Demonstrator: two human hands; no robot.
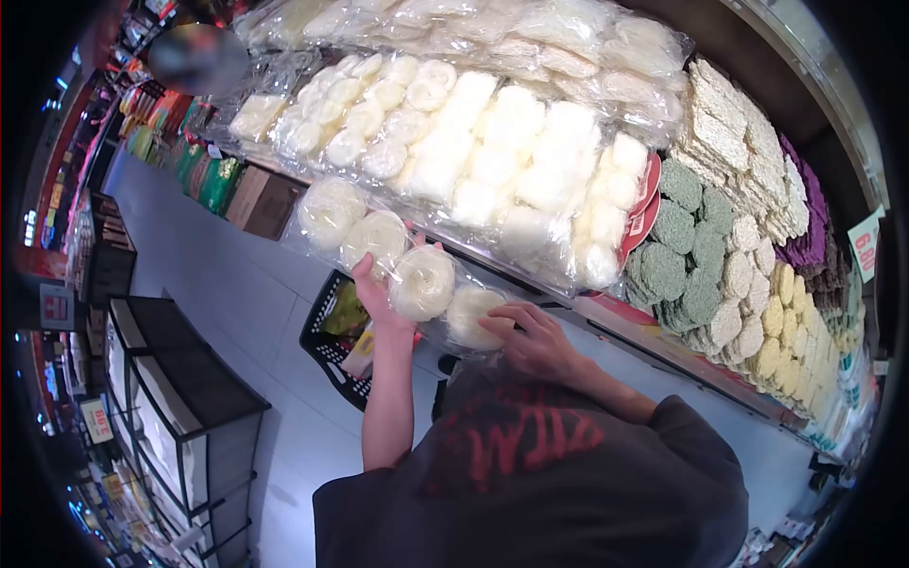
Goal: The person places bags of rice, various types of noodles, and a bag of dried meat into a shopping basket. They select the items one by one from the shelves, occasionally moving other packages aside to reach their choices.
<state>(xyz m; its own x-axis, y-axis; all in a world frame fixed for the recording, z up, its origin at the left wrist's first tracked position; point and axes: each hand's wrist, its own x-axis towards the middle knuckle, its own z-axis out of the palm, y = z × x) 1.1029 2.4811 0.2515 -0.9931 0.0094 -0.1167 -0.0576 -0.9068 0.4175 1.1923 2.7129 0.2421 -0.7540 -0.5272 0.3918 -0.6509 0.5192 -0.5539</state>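
A long clear plastic pack of round white dried noodle nests (423, 283) is held in front of my body, slanting down from left to right. My left hand (383, 295) grips it from beneath near the middle, with the thumb on the near side and fingertips showing past the far edge. My right hand (532, 338) is at the pack's right end, its bent fingers pressed on the last nest. Just beyond the pack, similar bagged white noodles (492, 142) lie in rows on the display shelf.
Green noodle cakes (674, 251), pale yellow ones (781, 303) and purple ones (805, 204) are stacked to the right. A black shopping basket (327, 350) with goods inside is below my left arm. A black-framed rack (185, 407) stands at left, and a cardboard box (262, 202) beside the display.
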